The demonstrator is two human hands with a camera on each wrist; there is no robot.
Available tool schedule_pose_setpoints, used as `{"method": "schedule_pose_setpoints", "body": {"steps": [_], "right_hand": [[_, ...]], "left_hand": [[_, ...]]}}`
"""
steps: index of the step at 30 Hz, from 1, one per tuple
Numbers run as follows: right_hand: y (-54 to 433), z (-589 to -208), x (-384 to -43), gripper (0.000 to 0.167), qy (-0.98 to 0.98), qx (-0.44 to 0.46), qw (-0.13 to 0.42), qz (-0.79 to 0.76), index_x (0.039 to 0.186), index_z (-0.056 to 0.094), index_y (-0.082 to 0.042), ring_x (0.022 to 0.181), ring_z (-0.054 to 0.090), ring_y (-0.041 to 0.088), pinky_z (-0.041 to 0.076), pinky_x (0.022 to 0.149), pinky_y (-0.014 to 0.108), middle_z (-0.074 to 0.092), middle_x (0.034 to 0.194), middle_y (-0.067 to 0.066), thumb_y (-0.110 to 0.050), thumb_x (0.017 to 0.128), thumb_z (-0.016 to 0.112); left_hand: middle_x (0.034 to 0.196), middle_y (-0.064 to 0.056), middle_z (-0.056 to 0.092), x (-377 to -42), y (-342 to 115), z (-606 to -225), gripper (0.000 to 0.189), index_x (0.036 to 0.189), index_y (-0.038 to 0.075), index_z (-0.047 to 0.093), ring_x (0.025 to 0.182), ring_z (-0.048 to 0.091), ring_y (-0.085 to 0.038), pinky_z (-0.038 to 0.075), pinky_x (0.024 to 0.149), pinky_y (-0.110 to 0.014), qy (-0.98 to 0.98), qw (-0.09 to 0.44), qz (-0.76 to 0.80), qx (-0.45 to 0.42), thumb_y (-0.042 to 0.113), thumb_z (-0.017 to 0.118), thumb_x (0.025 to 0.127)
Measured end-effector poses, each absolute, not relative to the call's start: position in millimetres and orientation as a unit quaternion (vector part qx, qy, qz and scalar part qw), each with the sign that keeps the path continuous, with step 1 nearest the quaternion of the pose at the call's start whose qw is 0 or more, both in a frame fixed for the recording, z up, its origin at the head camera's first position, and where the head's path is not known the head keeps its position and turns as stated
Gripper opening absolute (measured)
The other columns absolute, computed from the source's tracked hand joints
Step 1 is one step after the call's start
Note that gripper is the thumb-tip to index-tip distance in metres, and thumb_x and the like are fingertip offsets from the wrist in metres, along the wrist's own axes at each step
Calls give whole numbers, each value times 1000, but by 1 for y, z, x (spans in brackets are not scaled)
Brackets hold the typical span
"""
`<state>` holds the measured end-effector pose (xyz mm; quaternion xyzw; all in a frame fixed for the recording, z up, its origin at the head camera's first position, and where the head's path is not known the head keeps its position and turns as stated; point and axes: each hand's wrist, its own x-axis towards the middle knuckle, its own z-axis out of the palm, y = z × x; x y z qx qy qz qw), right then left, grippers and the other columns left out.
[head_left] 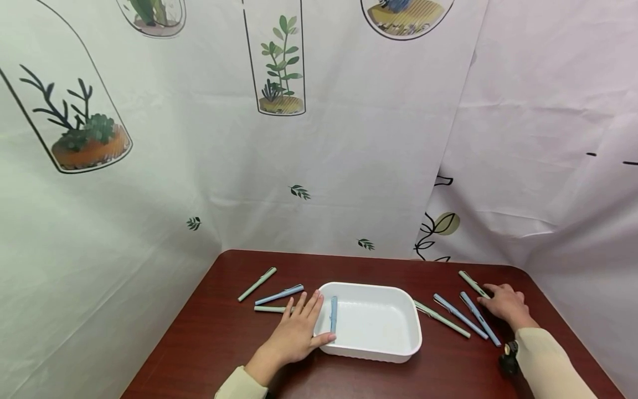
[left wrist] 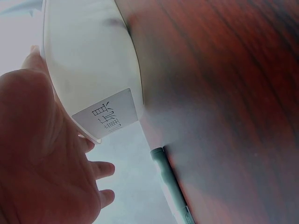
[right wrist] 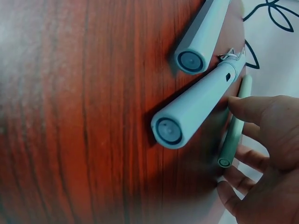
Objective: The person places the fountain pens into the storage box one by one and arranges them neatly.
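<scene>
in head view, right hand [head_left: 505, 306] hides near end of green pen [head_left: 471, 281]. right sleeve [head_left: 552, 363] and worktop [head_left: 199, 346] cut off below.

1. Smooth, glossy plastic look on the tray [head_left: 370, 354].
2. Smooth plastic on the pens [right wrist: 196, 108], shiny metal on a clip [right wrist: 231, 55].
3. Glossy wood grain on the table [right wrist: 93, 116].
4. Creased, matt cloth look on the backdrop [head_left: 344, 158].

You have your right fingers [right wrist: 252, 158] on one side of the green pen [right wrist: 232, 140] and your thumb [right wrist: 247, 107] across it; contact is unclear. Left of your fingers, 2 pale blue pens, 1 nearer [right wrist: 194, 109] and 1 farther [right wrist: 205, 32], lie on the desk [right wrist: 93, 116]. Above your fingers, white cloth [right wrist: 275, 58] shows dark leaf outlines [right wrist: 276, 16].
</scene>
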<state>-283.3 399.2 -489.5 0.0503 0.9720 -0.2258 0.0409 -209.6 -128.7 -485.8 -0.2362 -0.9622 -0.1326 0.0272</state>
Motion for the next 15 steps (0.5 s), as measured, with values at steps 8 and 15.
{"method": "schedule_pose_setpoints", "body": {"steps": [8, 15], "right_hand": [[396, -490, -288, 49, 978, 24, 23, -205, 133, 50, 14, 110, 39, 64, 41, 87, 69, 39, 122, 44, -18, 98, 62], [395, -490, -292, 36, 982, -3, -4, -189, 118, 58, 16, 109, 52, 61, 44, 90, 65, 55, 115, 42, -8, 93, 65]], "left_hand": [[166, -12, 27, -210, -129, -486, 91, 159, 5, 29, 151, 23, -42, 16, 119, -63, -962, 33, -130, -238, 65, 52, 96], [166, -12, 27, -210, -129, -487, 91, 160, 5, 28, 151, 24, -42, 16, 119, -63, -962, 35, -130, -239, 65, 52, 96]]}}
